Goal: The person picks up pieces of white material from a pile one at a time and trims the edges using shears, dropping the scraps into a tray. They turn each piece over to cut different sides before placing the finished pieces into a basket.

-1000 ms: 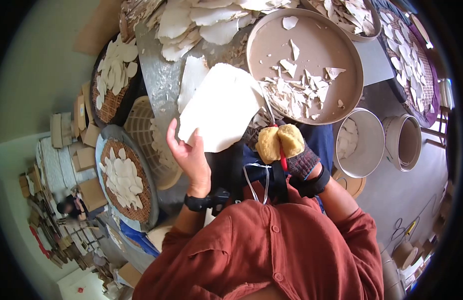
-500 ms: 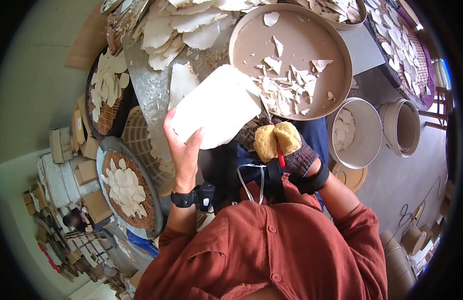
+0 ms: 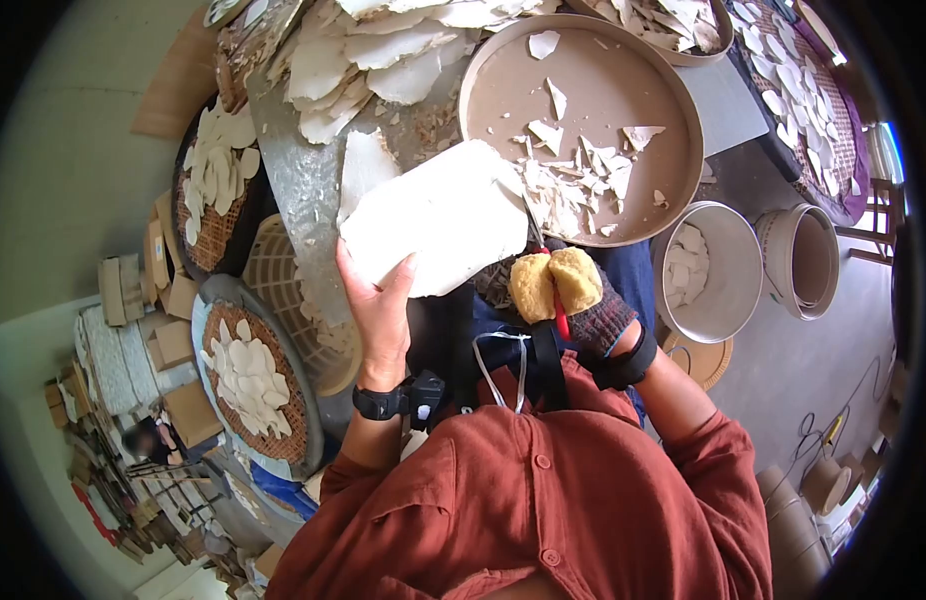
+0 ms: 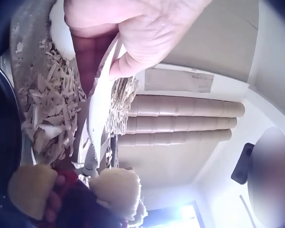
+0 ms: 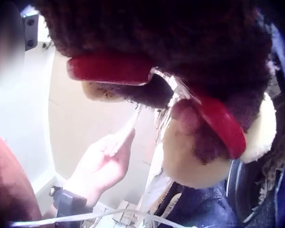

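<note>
A broad, thin white slab point(image 3: 433, 220) with rounded corners is pinched at its near left edge by my left hand point(image 3: 377, 325), thumb on top and fingers beneath. The left wrist view shows the slab point(image 4: 100, 97) nearly edge-on. My right hand point(image 3: 605, 318), in a dark knit glove, grips red-handled scissors point(image 5: 223, 121). Yellow foam pads point(image 3: 577, 280) are around its fingers. In the head view the scissor blades point(image 3: 533, 220) reach the slab's right edge. Another pale slab point(image 3: 366, 170) lies on the metal tabletop point(image 3: 293, 150) just behind.
A large round tray point(image 3: 593, 85) holds broken white offcuts beyond the right hand. Stacked white slabs point(image 3: 413, 80) lie at the back. To the right stand a white bucket point(image 3: 728, 285) with pieces inside and a second bucket point(image 3: 818, 265). Woven trays point(image 3: 248, 365) of rounded pieces sit at left.
The slab has turned and its far end has dipped, with the left hand moving along. The right hand keeps its hold on the scissors near the slab's edge. The head view has shifted slightly.
</note>
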`<control>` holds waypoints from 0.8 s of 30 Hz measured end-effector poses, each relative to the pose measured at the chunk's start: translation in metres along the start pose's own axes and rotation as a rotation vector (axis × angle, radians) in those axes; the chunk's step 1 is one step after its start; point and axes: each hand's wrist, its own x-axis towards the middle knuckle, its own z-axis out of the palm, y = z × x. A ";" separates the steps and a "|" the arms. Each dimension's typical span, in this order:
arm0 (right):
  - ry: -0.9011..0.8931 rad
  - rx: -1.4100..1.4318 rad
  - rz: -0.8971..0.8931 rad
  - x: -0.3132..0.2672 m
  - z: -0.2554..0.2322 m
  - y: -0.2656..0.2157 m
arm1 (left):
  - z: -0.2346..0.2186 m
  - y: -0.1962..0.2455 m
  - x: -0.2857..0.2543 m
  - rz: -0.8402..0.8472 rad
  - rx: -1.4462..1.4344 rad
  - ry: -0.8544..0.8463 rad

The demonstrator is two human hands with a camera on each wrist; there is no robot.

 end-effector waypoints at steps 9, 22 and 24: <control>-0.065 -0.372 -0.028 0.005 -0.005 0.006 | -0.019 0.010 0.006 -0.076 -0.008 -0.078; -0.186 -0.722 -0.106 0.018 0.002 0.017 | -0.049 0.021 0.005 -0.174 -0.071 -0.133; -0.252 -1.150 -0.298 0.019 0.006 0.010 | -0.057 0.017 0.007 -0.185 -0.070 -0.146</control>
